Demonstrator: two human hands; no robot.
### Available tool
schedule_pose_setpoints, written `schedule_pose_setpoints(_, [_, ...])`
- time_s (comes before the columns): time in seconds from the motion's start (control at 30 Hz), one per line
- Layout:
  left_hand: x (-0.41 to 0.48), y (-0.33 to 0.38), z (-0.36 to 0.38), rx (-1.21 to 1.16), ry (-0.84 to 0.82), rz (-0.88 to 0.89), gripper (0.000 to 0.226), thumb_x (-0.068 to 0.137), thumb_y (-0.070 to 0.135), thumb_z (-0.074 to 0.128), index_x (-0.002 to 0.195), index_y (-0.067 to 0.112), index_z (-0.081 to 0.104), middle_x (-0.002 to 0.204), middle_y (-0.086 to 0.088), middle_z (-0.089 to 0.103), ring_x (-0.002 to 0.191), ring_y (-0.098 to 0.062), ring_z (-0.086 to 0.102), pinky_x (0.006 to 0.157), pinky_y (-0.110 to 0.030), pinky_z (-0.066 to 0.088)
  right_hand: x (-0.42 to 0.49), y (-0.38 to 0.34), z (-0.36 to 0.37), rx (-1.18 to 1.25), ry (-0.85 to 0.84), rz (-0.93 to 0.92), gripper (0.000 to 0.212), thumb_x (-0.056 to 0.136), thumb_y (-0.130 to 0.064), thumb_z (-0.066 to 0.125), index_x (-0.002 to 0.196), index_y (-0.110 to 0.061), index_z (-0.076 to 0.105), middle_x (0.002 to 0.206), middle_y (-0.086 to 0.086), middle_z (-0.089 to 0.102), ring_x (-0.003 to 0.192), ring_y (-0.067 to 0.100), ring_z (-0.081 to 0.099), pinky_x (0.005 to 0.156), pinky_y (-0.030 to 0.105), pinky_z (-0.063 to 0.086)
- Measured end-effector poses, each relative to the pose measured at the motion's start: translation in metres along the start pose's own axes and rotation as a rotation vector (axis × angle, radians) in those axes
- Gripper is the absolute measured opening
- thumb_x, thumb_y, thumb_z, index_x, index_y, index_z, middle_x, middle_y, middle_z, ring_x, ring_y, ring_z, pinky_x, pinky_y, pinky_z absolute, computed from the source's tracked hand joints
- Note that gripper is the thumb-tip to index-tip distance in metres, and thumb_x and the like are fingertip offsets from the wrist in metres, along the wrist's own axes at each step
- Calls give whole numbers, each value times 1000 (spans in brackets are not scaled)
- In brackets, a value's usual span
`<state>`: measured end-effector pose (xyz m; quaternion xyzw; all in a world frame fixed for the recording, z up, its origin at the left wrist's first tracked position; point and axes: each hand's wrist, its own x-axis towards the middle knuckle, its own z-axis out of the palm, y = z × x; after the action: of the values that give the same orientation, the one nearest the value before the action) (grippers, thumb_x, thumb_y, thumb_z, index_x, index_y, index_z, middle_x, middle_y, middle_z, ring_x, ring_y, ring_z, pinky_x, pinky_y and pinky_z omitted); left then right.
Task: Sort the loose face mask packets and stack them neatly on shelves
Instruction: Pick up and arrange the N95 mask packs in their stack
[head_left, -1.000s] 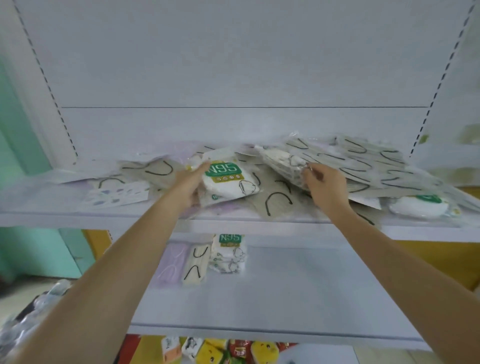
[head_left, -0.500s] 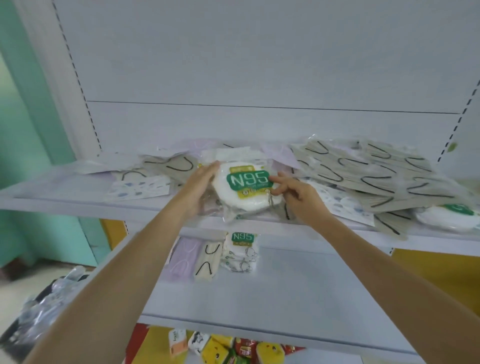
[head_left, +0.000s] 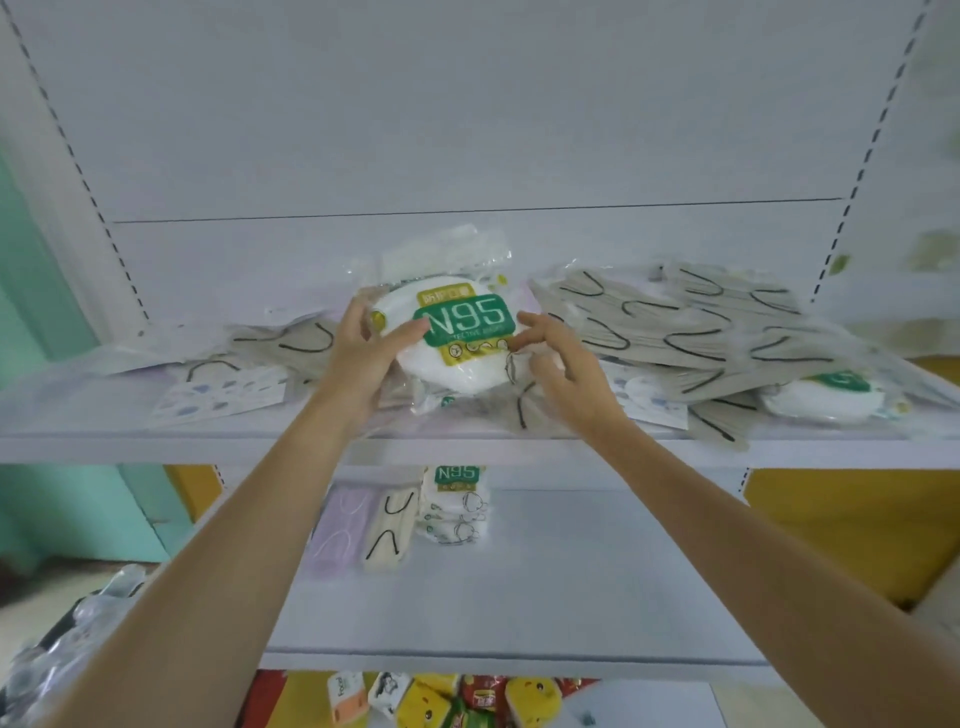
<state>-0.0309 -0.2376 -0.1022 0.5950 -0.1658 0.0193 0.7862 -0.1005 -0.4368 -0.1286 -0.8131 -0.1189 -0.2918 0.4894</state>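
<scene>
Fingers (head_left: 354, 326) of the left hand (head_left: 358, 366) clamp the N95 packet (head_left: 457, 364) over the littered upper shelf (head_left: 78, 418), the right hand (head_left: 571, 370) curled at its 3 o'clock edge, grip unclear.

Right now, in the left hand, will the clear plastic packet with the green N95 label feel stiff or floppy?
The clear plastic N95 packet likely stays stiff in the middle: the white mask inside looks domed. Its crinkled film edges should flop. Probably light: the left hand holds it tilted up.
</scene>
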Motion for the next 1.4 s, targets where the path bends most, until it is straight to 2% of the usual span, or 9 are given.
schedule_pose_setpoints(0.1, [2,0,34,-15,-23,94,28,79,14,74,98,28,60,90,9,72,78,-11,71,51,-21,53,-16,-3,-31,23,-66,-36,39,85,-30,55,113,-53,43,145,-6,32,137,10,28,110,39,30])
schedule_pose_setpoints(0.23, [4,-17,91,21,-146,73,24,81,31,72,101,25,59,93,9,73,88,-12,70,64,-23,53,-38,16,-68,-217,83,-72,50,86,-31,66,128,-38,40,150,2,27,128,-7,22,102,13,27])
schedule_pose_setpoints(0.43, [-8,-45,156,157,-392,31,88,79,23,73,147,39,18,157,0,23,142,-18,25,113,-42,26,-65,37,-127,-313,165,143,49,88,-34,60,134,-27,43,147,-1,32,133,10,30,107,28,29])
schedule_pose_setpoints(0.53, [-19,-54,178,148,-442,125,91,89,13,62,145,52,1,159,11,0,139,0,5,112,-32,15,-79,47,-158,-471,387,218,52,92,-39,52,138,-20,39,143,3,36,132,17,32,105,30,28])
schedule_pose_setpoints(0.67, [-28,-64,208,61,-485,84,55,95,3,48,129,45,41,146,9,36,127,-23,44,110,-46,30,-89,60,-194,-665,576,525,59,94,-54,35,143,-21,32,153,12,18,143,26,10,115,44,2])
schedule_pose_setpoints(0.83, [-34,-85,228,104,-537,15,53,97,1,42,115,50,51,142,2,45,120,-22,54,99,-30,46,-87,78,-230,-764,374,919,71,92,-60,31,148,-17,19,152,17,24,144,32,7,113,53,-3])
schedule_pose_setpoints(1.03, [-29,-97,226,115,-428,-36,56,96,-3,40,118,48,48,134,11,45,113,-4,53,73,-10,50,-87,84,-228,-534,478,704,53,88,-30,59,136,-23,37,131,1,55,118,25,51,113,48,18])
schedule_pose_setpoints(1.2, [-27,-92,217,118,-361,-36,58,96,-4,38,117,49,48,123,20,47,104,4,54,72,-10,49,-74,80,-229,-140,562,565,41,89,-12,59,125,-25,46,127,-1,49,82,1,50,55,11,36])
schedule_pose_setpoints(1.4, [-20,-89,193,155,-272,-48,58,97,-2,38,114,52,49,138,9,42,121,-14,50,86,-22,47,-53,77,-222,24,578,565,29,87,-12,63,107,-22,45,110,-1,48,90,15,56,74,27,50])
